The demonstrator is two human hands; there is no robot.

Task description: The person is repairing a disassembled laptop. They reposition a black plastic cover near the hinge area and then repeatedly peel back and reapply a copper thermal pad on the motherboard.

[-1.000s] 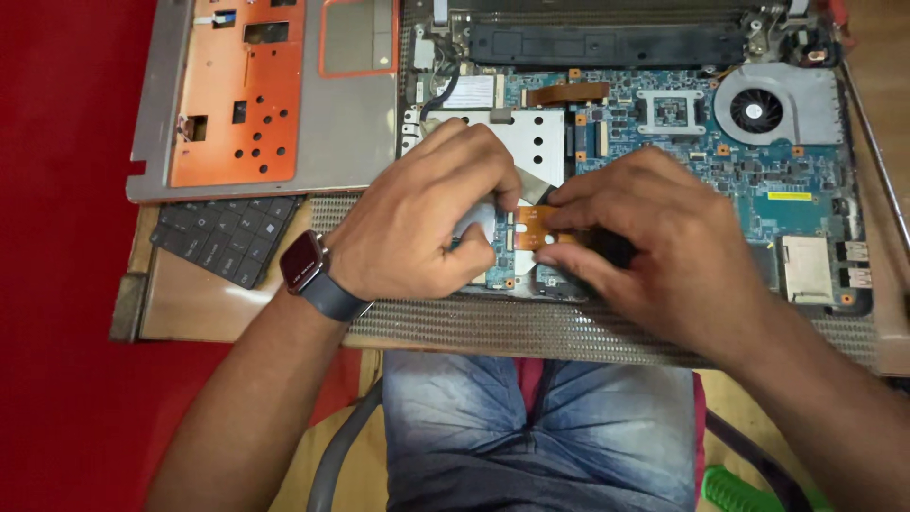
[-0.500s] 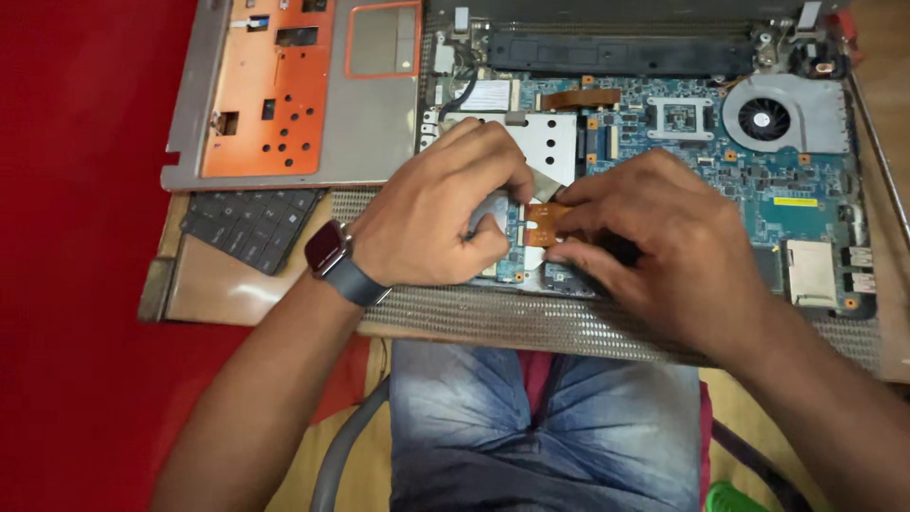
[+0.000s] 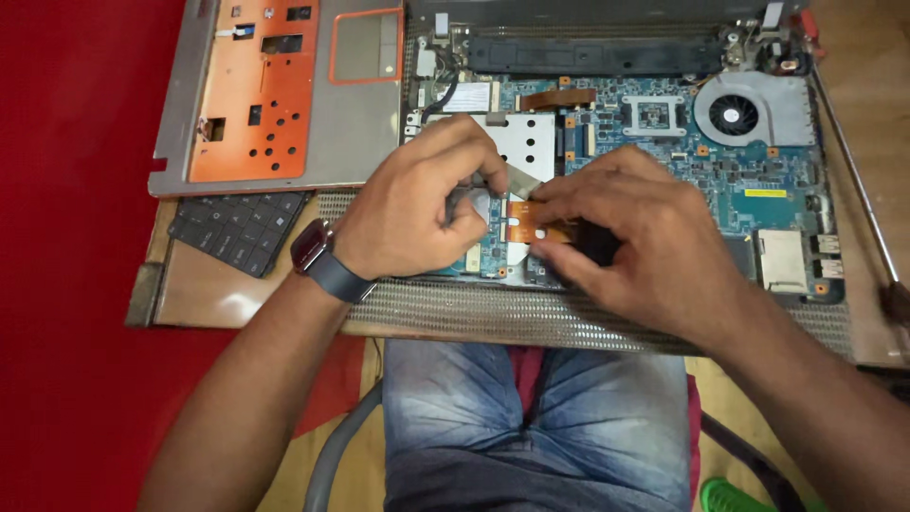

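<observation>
Your left hand (image 3: 417, 204) and right hand (image 3: 635, 237) both pinch one flat orange ribbon cable (image 3: 533, 220) over the glossy blue motherboard (image 3: 720, 161), fingers closed.

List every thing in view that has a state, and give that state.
left hand: fingers pinched at the board beside the ribbon cable
right hand: fingertips on the ribbon cable
orange ribbon cable: bent, held between the hands
laptop motherboard: exposed, cover off
cooling fan: uncovered
palmrest cover: removed, lying underside up
keyboard: detached, partly under the cover

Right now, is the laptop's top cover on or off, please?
Off: the grey-and-orange cover lies aside, leaving the motherboard exposed.
</observation>
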